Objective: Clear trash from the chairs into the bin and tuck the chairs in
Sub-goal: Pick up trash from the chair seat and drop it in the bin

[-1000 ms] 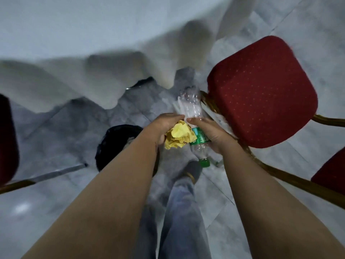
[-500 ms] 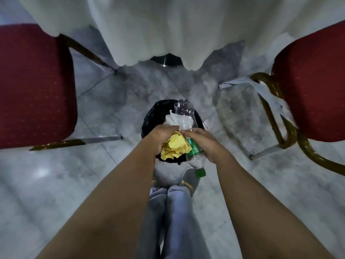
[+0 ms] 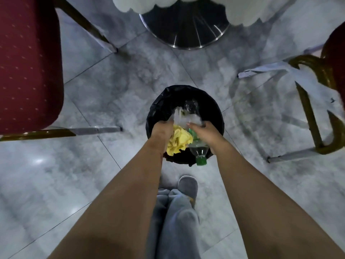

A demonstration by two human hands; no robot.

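Observation:
Both my hands hover right over a round bin (image 3: pixel 164 107) lined with a black bag, standing on the floor in the middle of the view. My left hand (image 3: pixel 162 131) grips a crumpled yellow paper (image 3: pixel 178 142) and a bit of white tissue (image 3: pixel 178 115). My right hand (image 3: pixel 204 132) holds a clear plastic bottle (image 3: pixel 197 149) with a green label, its green cap pointing toward me past the bin's near rim. A red chair (image 3: pixel 28 68) stands at the left and a second red chair (image 3: pixel 336 58) at the right edge.
The white tablecloth (image 3: pixel 240 10) hangs at the top over a shiny metal table base (image 3: pixel 184 32). Gold chair legs (image 3: pixel 313 116) with a white paper strip (image 3: pixel 265 70) stand on the right. My grey slipper (image 3: pixel 187 186) is just behind the bin on the marble floor.
The view has swung left and down, so the bin now sits centred under my hands. Both hands with the trash have dropped lower toward the bin's mouth.

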